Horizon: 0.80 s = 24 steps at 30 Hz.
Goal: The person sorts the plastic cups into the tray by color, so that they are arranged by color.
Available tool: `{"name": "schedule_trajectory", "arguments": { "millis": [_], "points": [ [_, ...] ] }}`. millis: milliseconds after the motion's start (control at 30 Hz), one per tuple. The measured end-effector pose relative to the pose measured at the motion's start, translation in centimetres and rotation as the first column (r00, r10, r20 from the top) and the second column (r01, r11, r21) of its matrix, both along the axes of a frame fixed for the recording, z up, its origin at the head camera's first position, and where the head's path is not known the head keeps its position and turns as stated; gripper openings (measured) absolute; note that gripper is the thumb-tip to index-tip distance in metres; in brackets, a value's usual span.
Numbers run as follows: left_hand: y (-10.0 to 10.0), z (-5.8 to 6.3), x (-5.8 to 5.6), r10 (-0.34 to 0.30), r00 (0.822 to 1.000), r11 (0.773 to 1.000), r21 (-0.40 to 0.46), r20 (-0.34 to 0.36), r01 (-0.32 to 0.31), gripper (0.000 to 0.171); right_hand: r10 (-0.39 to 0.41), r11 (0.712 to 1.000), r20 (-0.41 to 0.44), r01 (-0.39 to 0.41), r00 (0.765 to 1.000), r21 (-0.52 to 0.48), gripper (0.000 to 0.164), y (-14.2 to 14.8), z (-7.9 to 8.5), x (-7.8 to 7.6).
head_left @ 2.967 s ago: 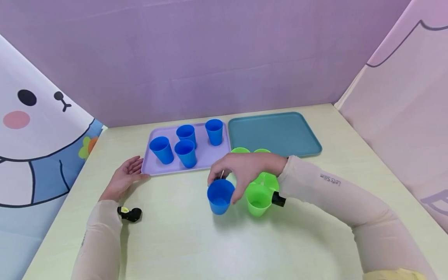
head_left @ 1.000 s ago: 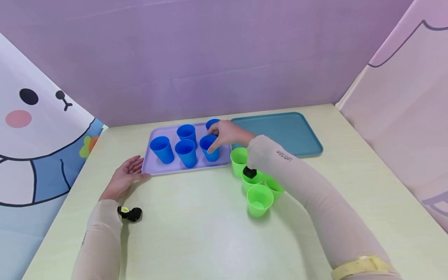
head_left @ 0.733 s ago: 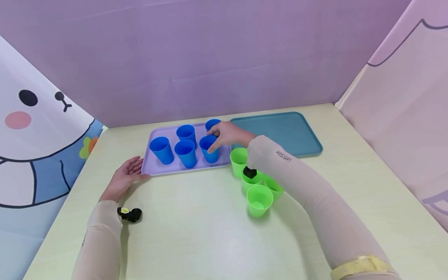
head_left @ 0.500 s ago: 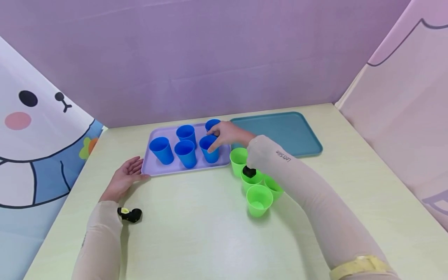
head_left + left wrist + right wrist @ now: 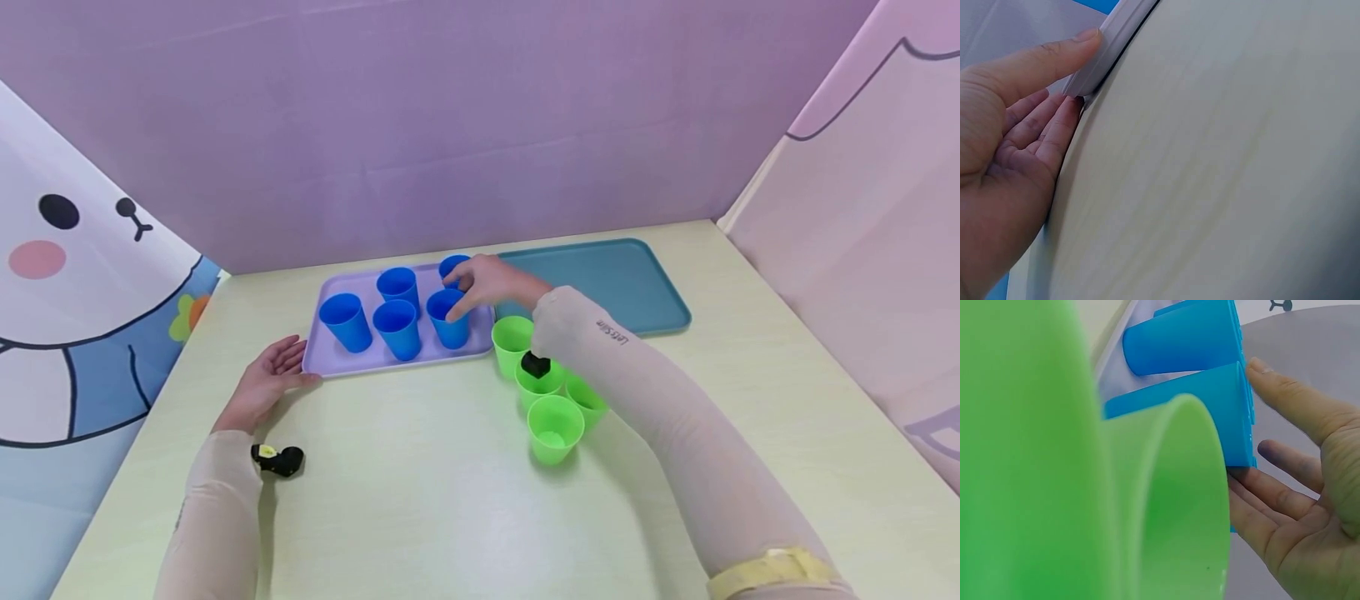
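In the head view my left hand (image 5: pixel 268 382) rests at the near left corner of the lilac tray (image 5: pixel 352 365). Its thumb lies along the front edge, with loosely extended fingers by the left side; the left wrist view shows that tray corner (image 5: pixel 1088 78) between them. My right hand (image 5: pixel 495 282) holds a blue cup (image 5: pixel 452 327) near its rim, upright on the tray's right part. Thumb and fingers sit on opposite sides of this cup (image 5: pixel 1210 403) in the right wrist view. Several other blue cups (image 5: pixel 399 332) stand upright on the tray.
Several green cups (image 5: pixel 555 429) stand clustered below my right forearm, partly covered by its sleeve. A teal tray (image 5: pixel 600 283) lies right of the lilac one. A purple cloth wall (image 5: pixel 480 133) closes off the back of the pale table (image 5: pixel 405 517).
Since three seconds ago my right hand has carried the blue cup from the table's middle up onto the lilac tray. Over the last second both hands have stayed nearly still.
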<state>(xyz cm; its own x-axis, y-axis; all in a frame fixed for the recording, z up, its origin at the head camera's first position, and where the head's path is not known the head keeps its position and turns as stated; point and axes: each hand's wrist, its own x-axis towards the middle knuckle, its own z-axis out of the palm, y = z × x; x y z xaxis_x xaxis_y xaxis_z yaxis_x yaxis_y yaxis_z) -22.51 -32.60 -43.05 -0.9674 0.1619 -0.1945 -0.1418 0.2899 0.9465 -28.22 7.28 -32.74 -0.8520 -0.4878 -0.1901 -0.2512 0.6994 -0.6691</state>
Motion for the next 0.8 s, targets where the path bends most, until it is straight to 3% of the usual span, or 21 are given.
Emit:
{"name": "schedule_trajectory", "arguments": {
  "millis": [200, 367, 533, 800],
  "points": [
    [-0.2, -0.1, -0.2, -0.001, 1.000, 1.000, -0.009, 0.005, 0.001, 0.095, 0.015, 1.000, 0.001, -0.015, 1.000, -0.006, 0.070, 0.6, 0.6, 0.2],
    [-0.3, 0.1, -0.2, -0.001, 1.000, 1.000, -0.001, 0.022, 0.001, 0.097, -0.010, 0.998, 0.003, 0.010, 1.000, -0.068, 0.070, 2.1, 1.3, 0.5],
    [-0.2, 0.8, -0.1, -0.020, 1.000, 0.997, -0.077, 0.000, 0.020, 0.100, -0.044, 0.987, 0.003, 0.044, 0.999, -0.155, 0.070, 4.9, 1.9, 1.2],
    [-0.8, 2.0, 0.0, 0.020, 0.999, 0.986, -0.165, -0.041, -0.027, 0.094, -0.149, 0.963, 0.019, 0.149, 0.989, -0.227, 0.067, 10.4, 1.8, 2.1]
  ]
}}
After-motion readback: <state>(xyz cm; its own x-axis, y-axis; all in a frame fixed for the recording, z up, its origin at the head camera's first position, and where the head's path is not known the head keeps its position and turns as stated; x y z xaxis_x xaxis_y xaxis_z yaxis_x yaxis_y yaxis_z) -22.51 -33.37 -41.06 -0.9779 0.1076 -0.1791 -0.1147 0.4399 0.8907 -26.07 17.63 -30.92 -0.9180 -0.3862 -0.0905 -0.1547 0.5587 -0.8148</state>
